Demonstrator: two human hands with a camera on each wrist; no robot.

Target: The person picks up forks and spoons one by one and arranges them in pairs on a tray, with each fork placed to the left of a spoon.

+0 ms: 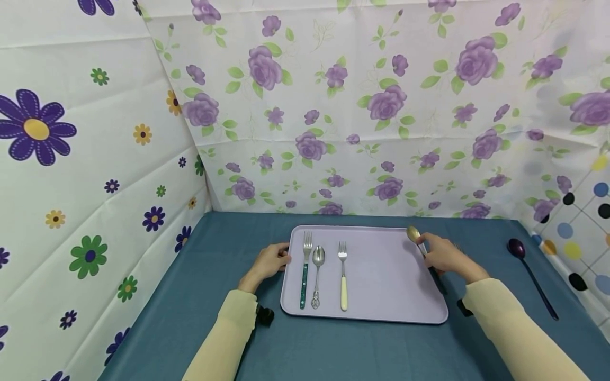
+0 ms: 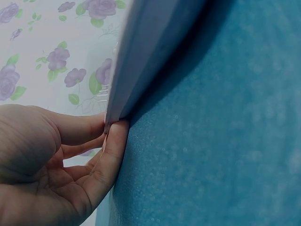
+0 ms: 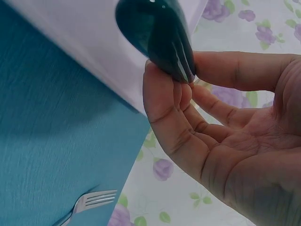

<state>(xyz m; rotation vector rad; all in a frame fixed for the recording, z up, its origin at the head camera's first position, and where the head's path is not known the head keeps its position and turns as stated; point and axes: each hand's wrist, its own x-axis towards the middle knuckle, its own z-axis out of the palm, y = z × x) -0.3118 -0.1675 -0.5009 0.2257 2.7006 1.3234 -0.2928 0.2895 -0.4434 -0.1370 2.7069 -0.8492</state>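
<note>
My left hand (image 1: pixel 270 260) pinches the left edge of the lilac tray (image 1: pixel 381 275), thumb above and a finger beneath the rim in the left wrist view. Over the tray's right side, my right hand (image 1: pixel 444 253) holds a spoon (image 1: pixel 413 233) with a gold bowl. Its dark green handle (image 3: pixel 157 37) shows glossy between thumb and fingers in the right wrist view. On the tray lie a green-handled fork (image 1: pixel 304 275), an ornate silver spoon (image 1: pixel 317 257) and a fork with a pale yellow handle (image 1: pixel 343 286), all with handles toward me.
A dark spoon (image 1: pixel 531 275) lies on the blue cloth (image 1: pixel 190 328) at the far right. Another fork (image 3: pixel 96 199) rests on the cloth beside the tray, mostly hidden by my right hand in the head view. Flowered sheets (image 1: pixel 286 106) stand behind and at the sides.
</note>
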